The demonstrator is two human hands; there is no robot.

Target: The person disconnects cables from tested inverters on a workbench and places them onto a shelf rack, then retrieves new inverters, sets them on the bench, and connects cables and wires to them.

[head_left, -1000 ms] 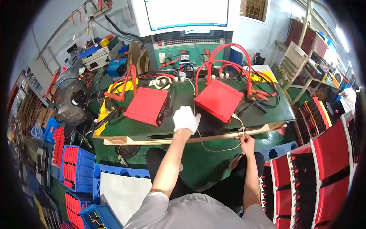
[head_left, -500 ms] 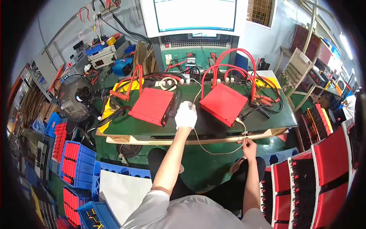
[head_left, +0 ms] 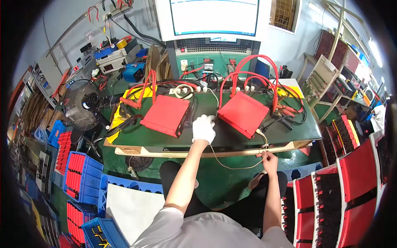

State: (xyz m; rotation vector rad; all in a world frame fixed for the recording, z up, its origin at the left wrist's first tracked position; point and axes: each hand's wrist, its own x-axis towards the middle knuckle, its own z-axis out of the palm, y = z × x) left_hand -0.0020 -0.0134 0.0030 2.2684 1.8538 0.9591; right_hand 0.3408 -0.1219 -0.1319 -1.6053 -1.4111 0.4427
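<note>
My left hand [head_left: 204, 128], in a white glove, is over the bench between two red boxes, its fingers closed on a thin pale cable [head_left: 236, 168]. The cable comes down from the white plugs at the back, passes the glove and droops below the bench's front edge. My right hand [head_left: 270, 163], bare, pinches the cable just in front of that edge. Close above it, a pale connector lead [head_left: 261, 134] runs to the near corner of the right red box [head_left: 243, 114]. The left red box [head_left: 165, 115] lies to the left of my glove.
Thick red cables [head_left: 264, 60] and clamps [head_left: 285, 110] surround the right box. A monitor [head_left: 215, 16] stands behind the bench [head_left: 194, 149]. A fan [head_left: 84, 103] and blue crates [head_left: 84, 173] are at left; racks of red boxes [head_left: 357, 182] are at right.
My gloved left hand has shifted slightly right, and the upper stretch of cable has moved right with it, closer to the right box. My right hand stays about where it was.
</note>
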